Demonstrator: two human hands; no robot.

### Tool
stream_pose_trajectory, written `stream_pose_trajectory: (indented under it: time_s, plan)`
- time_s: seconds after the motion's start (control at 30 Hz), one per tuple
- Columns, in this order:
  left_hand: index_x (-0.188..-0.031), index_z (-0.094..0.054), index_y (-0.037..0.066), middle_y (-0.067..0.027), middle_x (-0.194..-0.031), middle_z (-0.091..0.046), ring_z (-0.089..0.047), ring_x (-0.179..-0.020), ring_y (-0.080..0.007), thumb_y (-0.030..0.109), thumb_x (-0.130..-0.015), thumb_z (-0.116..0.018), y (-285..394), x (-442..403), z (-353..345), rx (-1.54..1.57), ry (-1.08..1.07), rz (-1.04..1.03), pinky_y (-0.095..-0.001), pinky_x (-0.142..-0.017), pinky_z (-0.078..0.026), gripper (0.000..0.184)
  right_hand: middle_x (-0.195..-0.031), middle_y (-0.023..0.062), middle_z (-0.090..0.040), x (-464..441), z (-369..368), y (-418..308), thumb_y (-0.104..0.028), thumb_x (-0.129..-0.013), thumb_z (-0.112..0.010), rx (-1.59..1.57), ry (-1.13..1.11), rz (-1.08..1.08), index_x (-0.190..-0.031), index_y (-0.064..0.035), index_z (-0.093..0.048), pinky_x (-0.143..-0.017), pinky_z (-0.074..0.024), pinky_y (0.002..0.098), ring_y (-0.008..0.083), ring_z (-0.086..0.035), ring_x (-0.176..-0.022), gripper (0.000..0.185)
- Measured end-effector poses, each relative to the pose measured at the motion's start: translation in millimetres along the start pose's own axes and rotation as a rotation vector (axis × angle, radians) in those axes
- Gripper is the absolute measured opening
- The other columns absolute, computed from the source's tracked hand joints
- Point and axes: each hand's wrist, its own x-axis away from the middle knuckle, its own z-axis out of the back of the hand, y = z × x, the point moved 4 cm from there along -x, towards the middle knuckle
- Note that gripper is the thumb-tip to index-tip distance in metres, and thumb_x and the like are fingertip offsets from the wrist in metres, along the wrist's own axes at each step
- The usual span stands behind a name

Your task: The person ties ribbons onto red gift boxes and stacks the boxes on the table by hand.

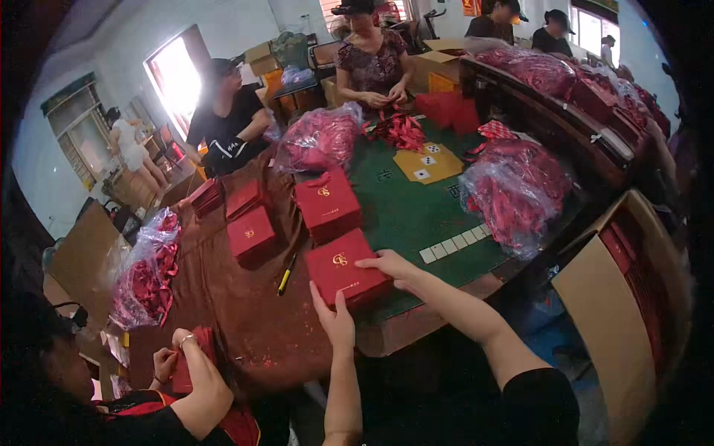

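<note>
A stack of flat red pieces (338, 260) with a gold emblem lies at the table's near edge; I cannot tell if they are bags or boxes. My left hand (335, 320) grips its front left edge, fingers along the side. On the right, my right hand (390, 266) clasps the edge, thumb across the top. Just behind it stands another red stack (327, 201) with the same gold print. A yellow and black pen (285, 275) rests left of my hands, and a smaller red stack (251, 234) sits beyond it.
Plastic bags of red ribbon lie at the left (145, 275), back (320, 137) and right (517, 189). A row of white tiles (455, 244) lies on the green mat (387, 201). An open carton (613, 327) stands at right. Co-workers sit around; one handles red pieces at lower left.
</note>
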Motion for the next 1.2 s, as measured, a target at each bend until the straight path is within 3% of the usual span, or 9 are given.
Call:
stream_pose_trajectory:
  time_s: [0.17, 0.37, 0.57, 0.77, 0.87, 0.93, 1.0, 1.1, 1.2]
  plan:
    - [-0.140, -0.033, 0.000, -0.0251, -0.138, -0.039, -0.040, -0.127, -0.0371, 0.016, -0.090, -0.057, -8, -13, 4, -0.254, 0.044, -0.113, -0.0399, -0.106, -0.031, 0.058, -0.125, 0.0251, -0.050, -4, 5, -15, -0.060, -0.065, -0.075, 1.036, 0.293, 0.630, -0.127, 0.0084, -0.043, -0.098, -0.0409, 0.0433, 0.0367, -0.049, -0.116, 0.098]
    - [-0.143, -0.032, 0.003, -0.0283, -0.142, -0.034, -0.037, -0.127, -0.0438, 0.026, -0.091, -0.058, 27, -3, -3, -0.531, 0.067, -0.206, -0.0450, -0.105, -0.030, 0.062, -0.093, 0.0119, -0.063, 33, 20, -40, -0.033, -0.071, -0.081, 0.590, 0.146, 0.243, -0.090, 0.0010, -0.061, -0.073, -0.0471, 0.0311, 0.0164, -0.058, -0.083, 0.044]
    - [-0.121, -0.061, 0.010, -0.0265, -0.133, -0.045, -0.047, -0.117, -0.0399, 0.022, -0.092, -0.057, 10, -8, 1, -0.710, 0.048, -0.378, -0.0430, -0.099, -0.037, 0.033, -0.104, 0.0063, -0.064, 61, 83, -62, -0.007, -0.087, -0.063, -0.053, 0.187, 0.490, -0.112, 0.0021, -0.056, -0.082, -0.0473, 0.0254, 0.0119, -0.060, -0.092, 0.028]
    - [-0.109, -0.067, 0.008, -0.0266, -0.128, -0.048, -0.048, -0.115, -0.0404, 0.023, -0.090, -0.059, 23, -15, 1, -0.969, 0.095, -0.364, -0.0445, -0.096, -0.039, 0.026, -0.105, 0.0087, -0.065, 87, 154, -53, -0.011, -0.084, -0.066, 0.312, -0.122, 0.306, -0.114, 0.0009, -0.059, -0.081, -0.0509, 0.0275, 0.0144, -0.064, -0.093, 0.033]
    - [-0.111, -0.066, 0.009, -0.0222, -0.118, -0.055, -0.044, -0.122, -0.0387, 0.034, -0.095, -0.053, 35, -17, -2, -1.116, 0.106, -0.608, -0.0527, -0.095, -0.040, 0.033, -0.089, 0.0163, -0.064, 87, 160, -50, -0.025, -0.076, -0.071, 1.207, 0.176, 0.580, -0.106, -0.0032, -0.065, -0.078, -0.0486, 0.0408, 0.0324, -0.062, -0.088, 0.037]
    - [-0.109, -0.067, 0.007, -0.0219, -0.120, -0.054, -0.046, -0.120, -0.0386, 0.032, -0.094, -0.054, 46, -12, -9, -1.192, 0.159, -0.646, -0.0511, -0.093, -0.042, 0.031, -0.088, 0.0175, -0.062, 93, 160, -70, -0.022, -0.078, -0.067, 1.137, 0.435, 0.855, -0.099, -0.0027, -0.067, -0.077, -0.0480, 0.0445, 0.0355, -0.061, -0.086, 0.029]
    - [-0.107, -0.066, 0.005, -0.0194, -0.121, -0.055, -0.051, -0.114, -0.0366, 0.024, -0.093, -0.056, 80, 1, -25, -1.031, 0.218, -0.769, -0.0445, -0.089, -0.047, 0.025, -0.093, 0.0188, -0.062, 74, 184, -89, -0.020, -0.080, -0.063, 1.242, 0.723, 0.562, -0.090, -0.0015, -0.067, -0.075, -0.0485, 0.0444, 0.0341, -0.060, -0.090, 0.021]
    - [-0.106, -0.064, 0.004, -0.0184, -0.121, -0.055, -0.053, -0.110, -0.0355, 0.013, -0.088, -0.061, 91, 38, -74, -0.740, -0.159, -0.858, -0.0426, -0.090, -0.045, 0.021, -0.092, 0.0153, -0.062, 21, 238, -94, -0.023, -0.084, -0.060, 1.303, 1.185, 0.566, -0.083, -0.0020, -0.067, -0.073, -0.0494, 0.0457, 0.0340, -0.060, -0.089, 0.022]
    - [-0.111, -0.061, 0.004, -0.0187, -0.124, -0.052, -0.052, -0.112, -0.0363, 0.015, -0.091, -0.058, 58, 56, -127, -0.607, -0.640, -0.740, -0.0436, -0.094, -0.044, 0.024, -0.091, 0.0128, -0.060, 15, 233, -99, -0.018, -0.080, -0.059, 1.637, 1.126, 0.626, -0.083, -0.0024, -0.066, -0.073, -0.0473, 0.0444, 0.0308, -0.057, -0.089, 0.018]
